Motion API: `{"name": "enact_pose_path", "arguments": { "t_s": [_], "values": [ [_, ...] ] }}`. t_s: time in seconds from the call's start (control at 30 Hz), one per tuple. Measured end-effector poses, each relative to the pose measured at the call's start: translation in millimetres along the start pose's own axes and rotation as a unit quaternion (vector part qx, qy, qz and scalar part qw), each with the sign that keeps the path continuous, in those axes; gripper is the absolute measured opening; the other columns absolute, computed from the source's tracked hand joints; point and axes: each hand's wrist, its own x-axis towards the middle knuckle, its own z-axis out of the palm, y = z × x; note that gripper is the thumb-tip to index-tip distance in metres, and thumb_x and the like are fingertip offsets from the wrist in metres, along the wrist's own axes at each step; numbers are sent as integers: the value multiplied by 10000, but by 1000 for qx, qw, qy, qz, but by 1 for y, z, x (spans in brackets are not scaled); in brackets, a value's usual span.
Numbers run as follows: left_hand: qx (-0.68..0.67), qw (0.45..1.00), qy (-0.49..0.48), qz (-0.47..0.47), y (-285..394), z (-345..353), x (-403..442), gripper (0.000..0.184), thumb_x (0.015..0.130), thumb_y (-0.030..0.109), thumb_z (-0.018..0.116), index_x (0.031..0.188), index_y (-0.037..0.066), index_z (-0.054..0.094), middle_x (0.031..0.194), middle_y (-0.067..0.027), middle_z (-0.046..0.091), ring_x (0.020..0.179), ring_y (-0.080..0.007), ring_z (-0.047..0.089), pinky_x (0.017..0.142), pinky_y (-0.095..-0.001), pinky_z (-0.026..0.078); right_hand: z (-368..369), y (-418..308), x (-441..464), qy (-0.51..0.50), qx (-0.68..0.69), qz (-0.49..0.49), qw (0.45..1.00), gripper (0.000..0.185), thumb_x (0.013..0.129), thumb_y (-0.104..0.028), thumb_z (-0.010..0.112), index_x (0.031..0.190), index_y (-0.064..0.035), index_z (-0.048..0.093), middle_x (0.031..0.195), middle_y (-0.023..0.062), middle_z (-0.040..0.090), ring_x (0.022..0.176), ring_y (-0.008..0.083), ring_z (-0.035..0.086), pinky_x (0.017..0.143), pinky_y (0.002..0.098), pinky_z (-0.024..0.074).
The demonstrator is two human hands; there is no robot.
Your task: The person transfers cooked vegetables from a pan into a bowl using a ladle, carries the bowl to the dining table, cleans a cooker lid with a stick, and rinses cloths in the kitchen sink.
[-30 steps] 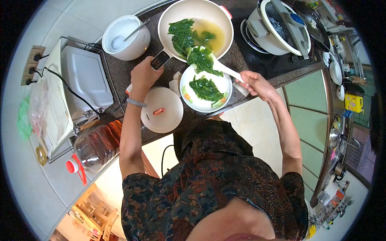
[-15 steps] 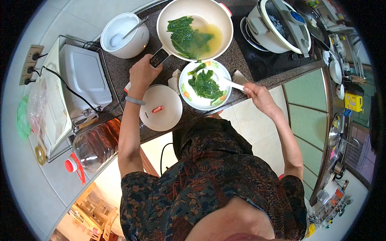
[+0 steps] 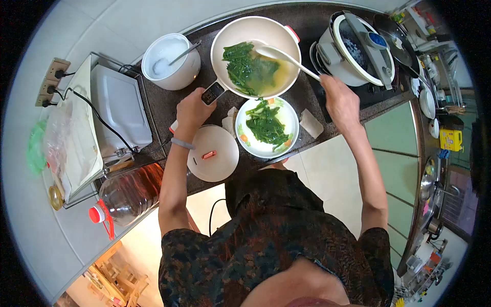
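Observation:
My left hand (image 3: 194, 111) is wrapped round the handle of a white pan (image 3: 230, 35), which holds leafy greens (image 3: 240, 66) in yellowish liquid. In my right hand (image 3: 340, 100) is a white spoon (image 3: 294, 60), its bowl over the greens inside the pan. Just below the pan, a white plate with an orange and green pattern (image 3: 291, 115) bears more cooked greens (image 3: 267, 124). A round white lid with a red knob (image 3: 215, 166) lies beside the plate, below my left hand.
A white pot with a spoon (image 3: 174, 79) stands left of the pan. At the right sits a rice cooker (image 3: 335, 51). A large oil bottle (image 3: 130, 197) and a grey-white box (image 3: 120, 110) are at the left. Folded cloth (image 3: 311, 124) lies right of the plate.
The spoon has gone from the pan's lower edge to the plate, then up into the pan. More greens lie on the plate. My left hand still grips the handle; the view has shifted slightly.

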Motion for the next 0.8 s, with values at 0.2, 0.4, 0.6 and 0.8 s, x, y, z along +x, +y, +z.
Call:
{"name": "enact_pose_path", "arguments": {
  "t_s": [0.2, 0.4, 0.6, 0.8],
  "values": [
    [0, 1000, 10, 7, 0, 1, 0, 317, 736, 297, 730, 963, 93, 645, 815, -134, 688, 783, -326, 671, 684, -430, 531, 65, -7, 65, 22, 25, 5, 999, 153, 843, -48, 486, 972, -110, 539, 848, 124, 599, 797, 344, 619, 635, 449, 504],
    [0, 1000, 5, 7, -2, 1, 0, 319, 726, 301, 732, 952, 95, 640, 816, -132, 687, 770, -328, 669, 677, -440, 530, 75, -4, 73, -45, 15, -24, 999, 150, 847, -62, 485, 975, -99, 553, 864, 123, 622, 807, 343, 640, 660, 447, 518],
    [15, 1000, -13, -6, 1, -1, 4, 338, 751, 314, 722, 996, 95, 644, 849, -137, 694, 802, -325, 675, 695, -426, 537, 66, 7, 51, -125, 81, -17, 989, 126, 930, -135, 512, 1000, -63, 589, 847, 156, 637, 819, 365, 633, 670, 465, 492],
    [14, 1000, 15, 10, 1, 2, 3, 278, 752, 307, 707, 919, 92, 647, 790, -126, 689, 742, -326, 674, 659, -439, 537, 51, -4, 36, -263, 151, 80, 950, 189, 941, -187, 502, 1045, -105, 636, 944, 194, 664, 911, 380, 629, 749, 479, 500]
  ]
}}
